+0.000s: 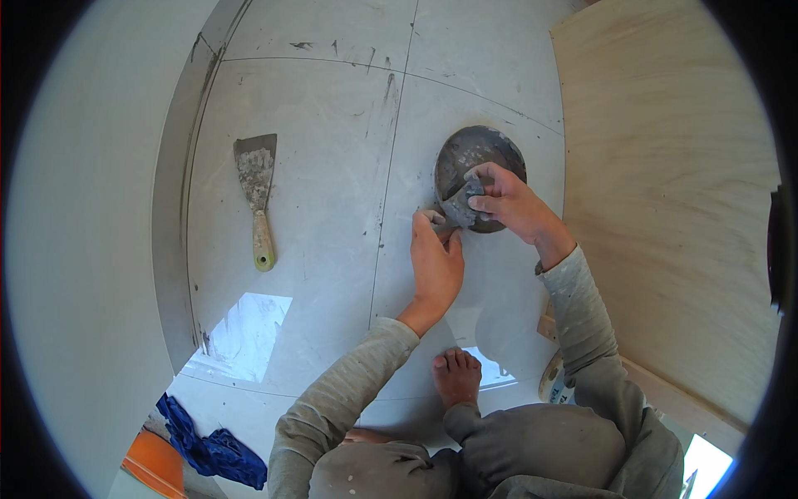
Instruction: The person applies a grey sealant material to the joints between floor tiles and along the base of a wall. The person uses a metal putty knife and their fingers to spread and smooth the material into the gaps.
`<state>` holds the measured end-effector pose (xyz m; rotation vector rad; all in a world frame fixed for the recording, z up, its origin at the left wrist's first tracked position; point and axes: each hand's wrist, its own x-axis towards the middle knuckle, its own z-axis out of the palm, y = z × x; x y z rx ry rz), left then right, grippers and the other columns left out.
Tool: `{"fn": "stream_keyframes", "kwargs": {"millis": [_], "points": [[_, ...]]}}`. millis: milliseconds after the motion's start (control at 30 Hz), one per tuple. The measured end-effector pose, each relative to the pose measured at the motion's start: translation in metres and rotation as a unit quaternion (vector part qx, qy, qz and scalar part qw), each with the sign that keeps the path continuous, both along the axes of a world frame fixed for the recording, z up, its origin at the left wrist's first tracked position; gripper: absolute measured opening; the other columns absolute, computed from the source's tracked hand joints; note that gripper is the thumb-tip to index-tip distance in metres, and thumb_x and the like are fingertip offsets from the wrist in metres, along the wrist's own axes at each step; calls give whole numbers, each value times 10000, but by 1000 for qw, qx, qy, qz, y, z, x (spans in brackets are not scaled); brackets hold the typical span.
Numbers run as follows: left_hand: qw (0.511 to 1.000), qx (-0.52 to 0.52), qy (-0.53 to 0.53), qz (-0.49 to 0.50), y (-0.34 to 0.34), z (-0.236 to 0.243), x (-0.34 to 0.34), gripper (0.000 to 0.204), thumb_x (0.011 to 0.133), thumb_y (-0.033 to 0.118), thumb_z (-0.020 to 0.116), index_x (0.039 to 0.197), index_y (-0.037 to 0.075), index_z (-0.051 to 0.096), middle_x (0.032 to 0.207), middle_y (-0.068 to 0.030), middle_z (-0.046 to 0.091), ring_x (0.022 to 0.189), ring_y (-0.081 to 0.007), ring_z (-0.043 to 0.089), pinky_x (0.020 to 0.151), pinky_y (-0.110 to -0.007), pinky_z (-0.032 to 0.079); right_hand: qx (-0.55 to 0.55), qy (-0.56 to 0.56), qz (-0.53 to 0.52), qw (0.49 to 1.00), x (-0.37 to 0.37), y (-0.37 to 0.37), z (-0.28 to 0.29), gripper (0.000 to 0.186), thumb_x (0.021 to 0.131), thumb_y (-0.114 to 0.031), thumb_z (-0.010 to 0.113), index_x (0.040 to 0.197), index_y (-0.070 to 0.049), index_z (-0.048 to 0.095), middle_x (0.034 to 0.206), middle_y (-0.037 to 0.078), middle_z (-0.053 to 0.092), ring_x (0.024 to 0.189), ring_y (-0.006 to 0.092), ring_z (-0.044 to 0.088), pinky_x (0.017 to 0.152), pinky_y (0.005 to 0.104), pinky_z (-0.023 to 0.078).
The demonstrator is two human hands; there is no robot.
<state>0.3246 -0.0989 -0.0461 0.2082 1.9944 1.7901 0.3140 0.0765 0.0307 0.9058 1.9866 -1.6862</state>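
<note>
Over a round dark bowl (pixel 480 137) with grey paste smeared inside, both my hands meet on a flat grey piece (pixel 459 208) caked in the same paste; its exact kind cannot be made out. The thumb and fingers of my right hand (pixel 509 200) pinch its upper right side. My left hand (pixel 438 258) is closed around its lower left end, by the bowl's near rim, and the fingers partly hide that end. Away to the left, a wide putty knife (pixel 258 183) with a dirty blade and a pale green handle lies on the tiles.
Large pale floor tiles (pixel 324 166) carry dark smears along their joints. A white wall (pixel 83 208) rises on the left and a plywood panel (pixel 665 150) on the right. Dark blue cloth (pixel 212 453) and an orange object (pixel 155 466) lie at lower left. A roll (pixel 553 382) sits by my right knee.
</note>
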Motion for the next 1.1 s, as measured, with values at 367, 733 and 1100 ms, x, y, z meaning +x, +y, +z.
{"fn": "stream_keyframes", "kwargs": {"millis": [367, 733, 1100], "points": [[994, 20, -107, -30, -123, 40, 59, 297, 986, -44, 548, 1271, -23, 467, 1224, -151, 636, 922, -207, 718, 755, -319, 600, 302, 265, -20, 916, -72, -80, -2, 274, 906, 16, 676, 1176, -9, 633, 942, 183, 746, 866, 231, 733, 784, 323, 548], [990, -64, 17, 122, -191, 40, 36, 267, 981, -44, 521, 1245, -11, 503, 1209, -120, 633, 854, -150, 672, 702, -277, 551, 444, 301, 281, 796, 0, -165, -36, 280, 791, 28, 668, 1059, -37, 626, 871, 124, 705, 847, 321, 684, 784, 426, 515], [960, -80, 45, 264, -238, 42, -8, 263, 993, -11, 496, 1256, -11, 483, 1228, -122, 618, 872, -148, 645, 742, -288, 498, 590, 228, 198, 748, -124, -71, -42, 317, 845, 36, 644, 1156, -14, 610, 977, 197, 716, 949, 387, 688, 790, 466, 544]]}}
